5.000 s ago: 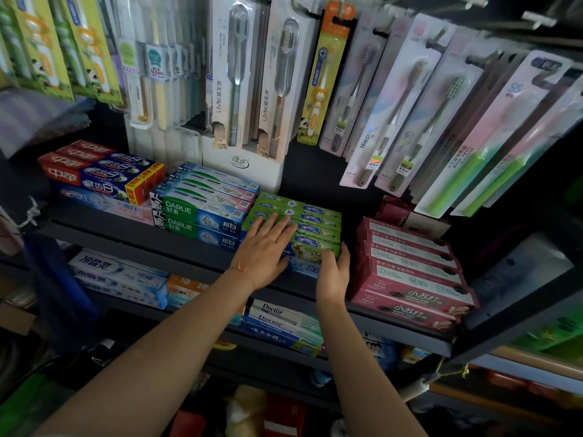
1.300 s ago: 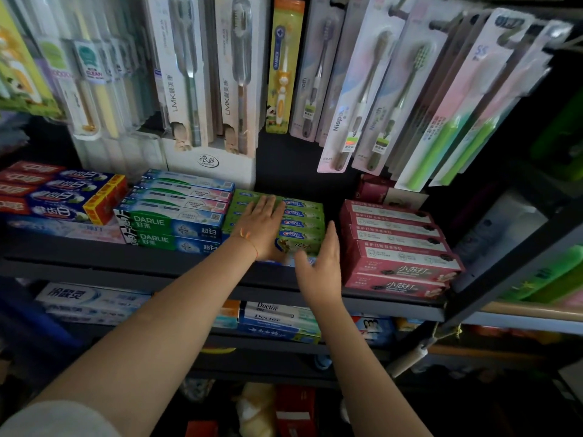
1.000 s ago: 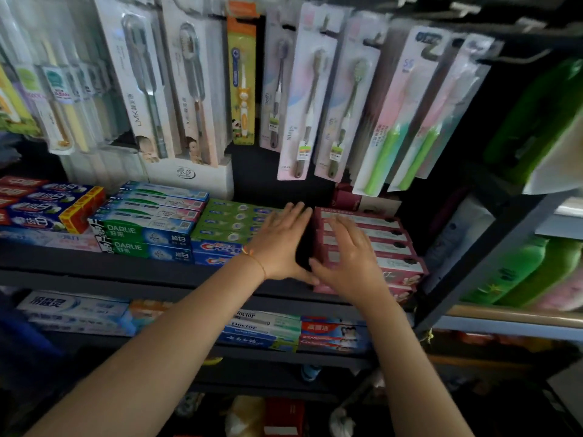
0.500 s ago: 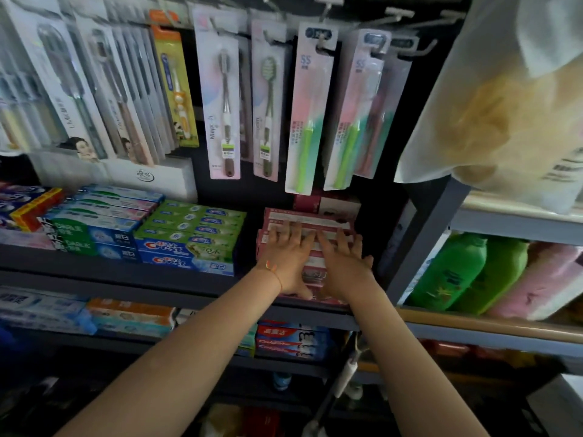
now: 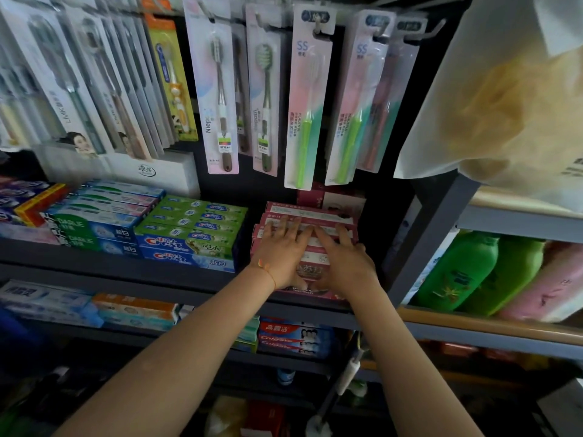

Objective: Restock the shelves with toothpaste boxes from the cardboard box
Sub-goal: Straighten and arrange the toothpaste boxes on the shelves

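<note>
Now left hand [image 5: 284, 250], right hand [image 5: 344, 263] flat on pink toothpaste boxes [image 5: 328, 216].

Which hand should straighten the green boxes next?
Probably the left hand: it lies on the pink boxes nearest the green boxes. The right hand is farther away.
</note>
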Action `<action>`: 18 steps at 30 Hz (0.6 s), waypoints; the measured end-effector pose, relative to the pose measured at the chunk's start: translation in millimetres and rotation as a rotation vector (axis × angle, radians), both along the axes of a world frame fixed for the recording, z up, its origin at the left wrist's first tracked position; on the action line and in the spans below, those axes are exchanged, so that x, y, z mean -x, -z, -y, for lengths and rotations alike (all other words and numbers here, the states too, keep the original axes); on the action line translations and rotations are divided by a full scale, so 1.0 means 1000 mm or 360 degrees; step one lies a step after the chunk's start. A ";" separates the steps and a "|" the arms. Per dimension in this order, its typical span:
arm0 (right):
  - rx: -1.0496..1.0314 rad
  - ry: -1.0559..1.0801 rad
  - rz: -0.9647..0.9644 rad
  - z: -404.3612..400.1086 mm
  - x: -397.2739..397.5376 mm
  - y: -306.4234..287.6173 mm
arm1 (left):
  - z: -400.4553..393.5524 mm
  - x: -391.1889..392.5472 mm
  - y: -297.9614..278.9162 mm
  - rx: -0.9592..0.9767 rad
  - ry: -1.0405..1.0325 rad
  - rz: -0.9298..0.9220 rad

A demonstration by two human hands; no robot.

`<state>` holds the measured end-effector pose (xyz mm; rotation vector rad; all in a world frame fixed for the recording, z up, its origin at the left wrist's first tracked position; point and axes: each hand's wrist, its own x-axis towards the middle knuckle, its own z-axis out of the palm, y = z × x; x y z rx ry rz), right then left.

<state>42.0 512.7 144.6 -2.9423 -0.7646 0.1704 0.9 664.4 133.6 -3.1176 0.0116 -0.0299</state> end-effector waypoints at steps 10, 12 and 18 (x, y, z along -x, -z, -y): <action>-0.1467 0.0418 0.0013 0.004 0.026 0.019 | -0.017 -0.001 -0.003 -0.0025 0.0011 -0.0046; -0.1920 0.0739 -0.0174 0.004 0.033 0.031 | -0.017 -0.002 -0.004 -0.0020 0.0016 -0.0065; -0.2415 0.1123 -0.0792 -0.004 0.008 0.053 | 0.006 -0.015 -0.019 0.0403 0.0003 -0.0003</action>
